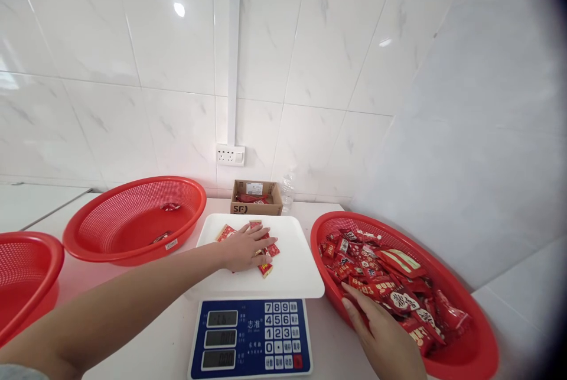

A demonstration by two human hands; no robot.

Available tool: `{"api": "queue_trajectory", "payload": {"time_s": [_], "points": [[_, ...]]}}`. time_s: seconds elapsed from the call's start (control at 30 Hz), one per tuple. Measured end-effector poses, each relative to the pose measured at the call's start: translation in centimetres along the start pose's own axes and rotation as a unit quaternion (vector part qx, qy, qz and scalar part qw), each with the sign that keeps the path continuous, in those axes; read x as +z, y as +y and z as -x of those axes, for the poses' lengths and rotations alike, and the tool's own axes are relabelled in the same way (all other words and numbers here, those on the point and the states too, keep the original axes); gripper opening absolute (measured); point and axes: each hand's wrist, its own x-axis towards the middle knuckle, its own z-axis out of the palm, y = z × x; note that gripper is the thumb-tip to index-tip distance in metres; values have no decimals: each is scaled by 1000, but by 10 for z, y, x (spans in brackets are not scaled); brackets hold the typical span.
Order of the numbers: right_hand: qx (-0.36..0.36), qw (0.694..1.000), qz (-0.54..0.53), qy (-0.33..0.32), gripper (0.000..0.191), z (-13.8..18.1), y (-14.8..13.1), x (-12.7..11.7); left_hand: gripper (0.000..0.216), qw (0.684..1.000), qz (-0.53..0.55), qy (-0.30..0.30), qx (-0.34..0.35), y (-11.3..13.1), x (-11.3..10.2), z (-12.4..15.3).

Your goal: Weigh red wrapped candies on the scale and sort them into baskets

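My left hand (248, 250) lies palm down on several red packets (266, 269) on the white weighing pan (295, 262). Its fingers are spread, and the palm hides part of the packets. Below the pan is the scale's blue keypad panel (250, 338) with three small displays. My right hand (383, 333) is at the near left side of a red plastic basket (482, 333), beside a heap of red packets (398, 300). Its thumb and forefinger are apart at the rim; the other fingers are mostly hidden, and I see nothing held between them.
Left of the scale stands a red basket (133, 191) with a couple of packets inside. Another red basket (39, 244) is cut off at the left edge. A small cardboard box (254, 208) and clear plastic (288, 188) stand by the tiled wall, below a socket (230, 155).
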Motion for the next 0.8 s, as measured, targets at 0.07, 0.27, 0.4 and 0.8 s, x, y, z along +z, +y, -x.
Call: {"api": "queue_trajectory", "payload": {"time_s": [0.07, 0.27, 0.4, 0.8], "points": [[-3, 1000, 1, 2, 48, 0, 0, 0, 64, 999, 4, 16, -36, -1, -2, 3], [-9, 1000, 3, 18, 46, 0, 3, 1, 73, 981, 13, 48, -187, 3, 3, 2], [-10, 1000, 5, 25, 45, 0, 3, 2, 76, 978, 20, 40, -202, 11, 9, -3], [-9, 1000, 13, 13, 46, 0, 2, 2, 74, 996, -3, 42, -75, 1, 12, -7]]}}
